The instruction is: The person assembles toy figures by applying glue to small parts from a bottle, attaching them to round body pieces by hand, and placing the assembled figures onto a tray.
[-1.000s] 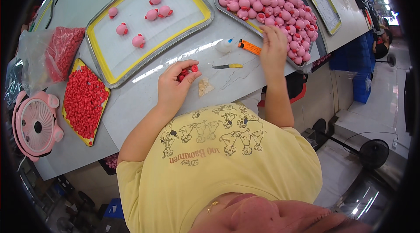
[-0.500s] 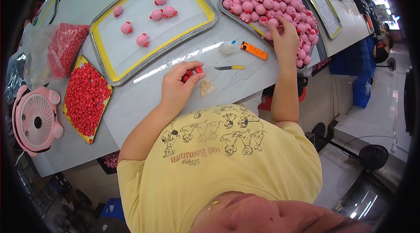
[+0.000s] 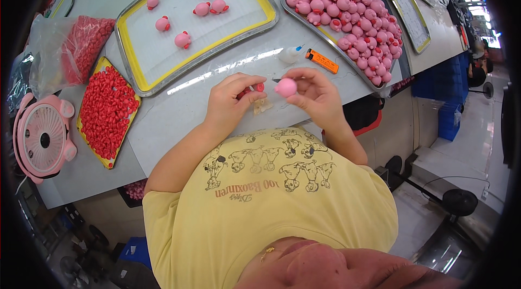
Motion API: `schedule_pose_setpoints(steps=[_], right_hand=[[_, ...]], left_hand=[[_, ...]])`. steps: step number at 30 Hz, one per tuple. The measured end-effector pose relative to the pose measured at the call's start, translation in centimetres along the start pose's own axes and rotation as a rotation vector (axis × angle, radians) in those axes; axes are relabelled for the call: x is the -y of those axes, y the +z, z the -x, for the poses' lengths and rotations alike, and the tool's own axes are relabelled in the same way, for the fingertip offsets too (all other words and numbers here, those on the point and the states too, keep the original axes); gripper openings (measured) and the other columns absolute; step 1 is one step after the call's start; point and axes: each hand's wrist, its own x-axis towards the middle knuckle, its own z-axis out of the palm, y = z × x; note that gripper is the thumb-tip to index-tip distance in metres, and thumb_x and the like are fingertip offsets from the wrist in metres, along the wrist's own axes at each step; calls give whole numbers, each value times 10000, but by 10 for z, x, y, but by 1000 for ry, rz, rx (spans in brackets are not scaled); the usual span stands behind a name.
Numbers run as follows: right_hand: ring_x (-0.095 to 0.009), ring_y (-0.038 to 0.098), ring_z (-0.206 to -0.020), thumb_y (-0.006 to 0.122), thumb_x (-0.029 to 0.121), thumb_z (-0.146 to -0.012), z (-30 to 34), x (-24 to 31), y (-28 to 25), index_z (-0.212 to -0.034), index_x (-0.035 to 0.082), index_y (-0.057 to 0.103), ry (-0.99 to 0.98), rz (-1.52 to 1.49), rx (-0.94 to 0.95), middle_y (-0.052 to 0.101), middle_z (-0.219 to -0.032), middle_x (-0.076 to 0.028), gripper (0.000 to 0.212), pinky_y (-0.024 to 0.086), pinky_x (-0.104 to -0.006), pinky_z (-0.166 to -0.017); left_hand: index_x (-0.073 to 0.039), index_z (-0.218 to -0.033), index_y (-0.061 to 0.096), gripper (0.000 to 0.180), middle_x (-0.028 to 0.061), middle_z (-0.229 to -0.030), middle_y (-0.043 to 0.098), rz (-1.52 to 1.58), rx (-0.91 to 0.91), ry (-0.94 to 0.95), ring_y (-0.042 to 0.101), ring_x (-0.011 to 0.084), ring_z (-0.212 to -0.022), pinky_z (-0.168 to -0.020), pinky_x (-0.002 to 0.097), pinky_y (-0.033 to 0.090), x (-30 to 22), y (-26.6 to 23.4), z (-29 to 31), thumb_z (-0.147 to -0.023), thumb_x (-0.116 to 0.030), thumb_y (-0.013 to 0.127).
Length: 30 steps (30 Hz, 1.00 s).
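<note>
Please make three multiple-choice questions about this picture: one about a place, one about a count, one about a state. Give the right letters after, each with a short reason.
1. Where is the pink fan?
A. at the person's far left on the table
B. on the right tray
C. in the right hand

2. How many pink figures lie on the yellow-edged tray at the left?
A. two
B. six
C. twelve

3. What is the state of the right hand?
A. flat on the table
B. holding a pink figure in its fingertips
C. empty in the air

Answers:
1 A, the fan stands at the left edge beside the tray of red pieces.
2 B, six figures can be counted there.
3 B, the fingers close around the figure, near the left hand, which pinches a small red piece.
</note>
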Motion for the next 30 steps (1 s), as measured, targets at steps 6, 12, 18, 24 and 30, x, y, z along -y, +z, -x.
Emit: schedule_pose_setpoints(steps=[6,12,18,24,30], right_hand=[[-201,583,-929,711,52,-728,-3,-6,10,-1054,12,559,-310,563,61,590,-1035,-95,362,469,-309,-805],[-214,588,-895,729,99,-707,-4,-8,18,-984,20,591,-341,776,12,607,-964,-101,319,471,-310,-785],[-173,591,-926,681,56,-762,-7,-17,7,-1000,0,584,-88,348,151,597,-942,-87,263,481,-290,-799],[-154,597,-903,619,10,-812,-6,-21,1,-1038,-20,551,89,112,188,579,-941,-62,238,485,-286,-812],[-162,536,-972,643,5,-788,-1,-25,1,-1058,-13,540,13,134,159,525,-1025,-90,290,453,-289,-859]], left_hand=[[-49,-958,652,276,70,-798,630,-38,-18,99,600,177,-693,-593,269,482,4,1,5,-687,-19,697],[-43,-984,653,283,67,-781,635,-66,48,100,603,144,-711,-618,251,483,4,-9,5,-709,23,662],[-29,-897,638,227,63,-746,649,202,140,-194,614,127,-626,-577,239,485,11,-8,5,-676,16,666],[-18,-847,617,204,56,-723,643,209,133,-237,623,116,-641,-572,236,485,12,-1,2,-655,39,653],[-43,-893,637,239,62,-728,625,-68,57,80,596,161,-622,-557,260,472,17,3,2,-664,7,681]])
